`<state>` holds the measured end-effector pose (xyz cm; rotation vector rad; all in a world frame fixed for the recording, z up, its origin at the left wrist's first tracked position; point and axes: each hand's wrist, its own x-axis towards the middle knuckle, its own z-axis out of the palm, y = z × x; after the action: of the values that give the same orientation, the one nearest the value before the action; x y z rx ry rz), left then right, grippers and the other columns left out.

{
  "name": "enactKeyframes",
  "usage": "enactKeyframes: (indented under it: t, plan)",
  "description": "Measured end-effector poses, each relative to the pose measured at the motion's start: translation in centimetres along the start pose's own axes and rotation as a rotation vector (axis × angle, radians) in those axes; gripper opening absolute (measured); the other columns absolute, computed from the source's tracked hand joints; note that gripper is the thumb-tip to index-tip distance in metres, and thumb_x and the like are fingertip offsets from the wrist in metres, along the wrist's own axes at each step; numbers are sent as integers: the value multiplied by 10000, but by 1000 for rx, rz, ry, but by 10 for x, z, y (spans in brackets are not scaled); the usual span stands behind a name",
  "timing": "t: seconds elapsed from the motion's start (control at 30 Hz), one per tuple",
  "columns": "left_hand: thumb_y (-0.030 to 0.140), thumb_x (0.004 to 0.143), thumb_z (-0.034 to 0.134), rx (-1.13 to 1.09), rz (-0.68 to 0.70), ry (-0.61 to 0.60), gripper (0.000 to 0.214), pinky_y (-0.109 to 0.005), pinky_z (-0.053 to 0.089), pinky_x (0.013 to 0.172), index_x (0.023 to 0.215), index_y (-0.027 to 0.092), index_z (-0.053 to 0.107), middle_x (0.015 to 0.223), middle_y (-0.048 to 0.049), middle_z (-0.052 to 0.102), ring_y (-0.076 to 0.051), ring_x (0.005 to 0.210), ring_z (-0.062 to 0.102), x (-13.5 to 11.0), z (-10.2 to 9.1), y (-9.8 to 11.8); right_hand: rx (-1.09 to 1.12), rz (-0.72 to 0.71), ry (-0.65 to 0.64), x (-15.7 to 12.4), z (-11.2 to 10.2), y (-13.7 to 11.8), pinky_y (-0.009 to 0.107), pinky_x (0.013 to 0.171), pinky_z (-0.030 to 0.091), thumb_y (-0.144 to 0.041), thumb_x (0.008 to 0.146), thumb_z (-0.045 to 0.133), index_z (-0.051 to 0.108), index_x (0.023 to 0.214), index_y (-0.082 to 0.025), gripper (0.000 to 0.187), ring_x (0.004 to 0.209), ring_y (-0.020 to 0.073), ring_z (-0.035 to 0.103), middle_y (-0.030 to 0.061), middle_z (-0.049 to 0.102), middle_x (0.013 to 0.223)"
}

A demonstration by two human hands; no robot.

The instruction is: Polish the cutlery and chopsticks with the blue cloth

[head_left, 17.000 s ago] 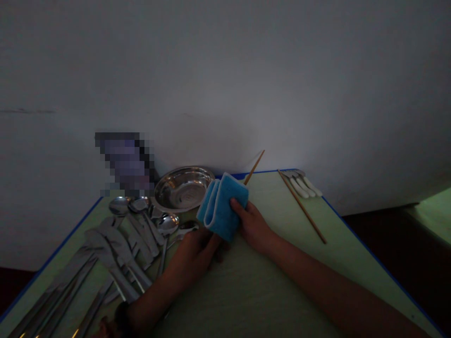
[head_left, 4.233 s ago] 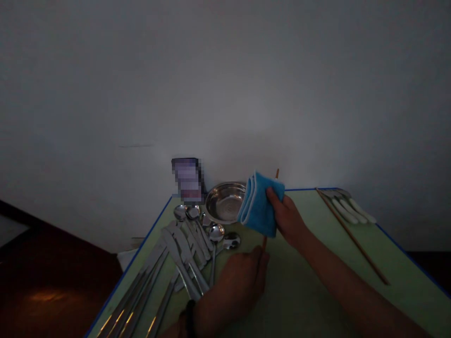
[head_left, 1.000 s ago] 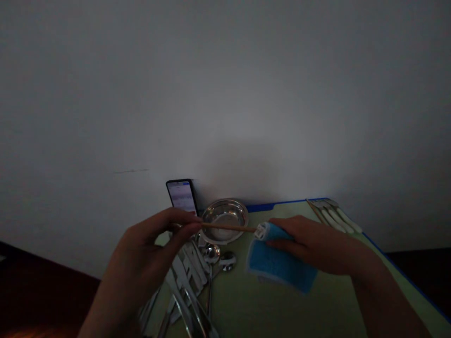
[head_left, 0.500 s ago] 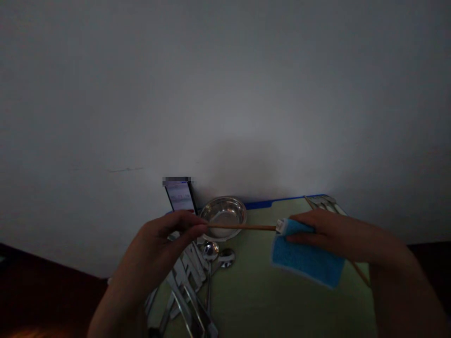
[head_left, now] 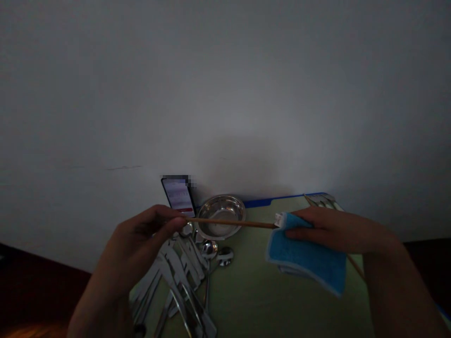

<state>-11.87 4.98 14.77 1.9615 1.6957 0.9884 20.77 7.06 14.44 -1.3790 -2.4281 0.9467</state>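
My left hand (head_left: 141, 244) pinches one end of a thin wooden chopstick (head_left: 229, 222) between thumb and fingers. The chopstick runs almost level across to my right hand (head_left: 327, 230). That hand is closed on a folded blue cloth (head_left: 310, 263), which wraps the chopstick's other end; a white tag shows at the cloth's edge. Behind the chopstick stands a shiny metal bowl (head_left: 206, 211). Below my left hand lies a heap of metal cutlery (head_left: 181, 281), with two spoons (head_left: 210, 249) at its right side.
A phone (head_left: 179, 195) leans against the wall (head_left: 225, 94), left of the bowl. Several forks (head_left: 322, 199) lie at the back right of the pale green tabletop (head_left: 253, 295). Another thin wooden stick (head_left: 356, 268) lies partly hidden under my right arm.
My left hand has slid left along with the chopstick's end, so more of the chopstick shows. The cloth's lower part has shifted and opened slightly at its fold.
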Motion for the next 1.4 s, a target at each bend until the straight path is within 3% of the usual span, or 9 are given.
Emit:
enactKeyframes:
  t: [0.2,0.3,0.47,0.87,1.07,1.4]
  plan:
    - [338,783,569,6,60,-174,160,-243,463,643,790,189,627,763,1,679,-146,721,616,8,26,11,-55,69,15,4,6,4,280,601,403,-486,808,451,623,838,-223,316,704,170,574,32,630,819]
    - [315,783,579,-17,132,-273,137,-224,446,614,765,192,637,719,17,664,-127,686,600,9,44,27,-72,-3,-41,11,13,-7,302,655,414,-480,824,424,615,857,-203,338,759,188,577,58,630,864]
    - [256,735,640,-53,237,-325,82,-205,424,571,697,184,637,666,32,655,-108,625,588,9,68,47,-112,-142,-58,23,21,-21,318,707,411,-445,856,382,587,912,-188,334,819,195,571,70,628,902]
    - [260,760,626,-6,289,-268,69,-194,439,576,783,202,598,720,40,622,-99,651,571,8,51,34,-127,-137,-53,22,17,-21,325,716,408,-444,865,364,577,900,-177,343,813,196,566,73,620,888]
    - [221,765,633,-35,414,-257,97,-198,447,719,861,214,630,851,28,650,-106,814,591,9,57,43,-98,-192,-37,24,20,-21,304,701,402,-420,867,379,581,918,-175,321,789,178,566,68,626,884]
    - [192,759,640,-71,478,-228,70,-191,462,680,815,219,670,818,22,672,-106,767,613,14,63,41,-99,-251,-11,28,23,-27,285,665,392,-426,872,374,574,888,-167,328,736,159,556,60,626,839]
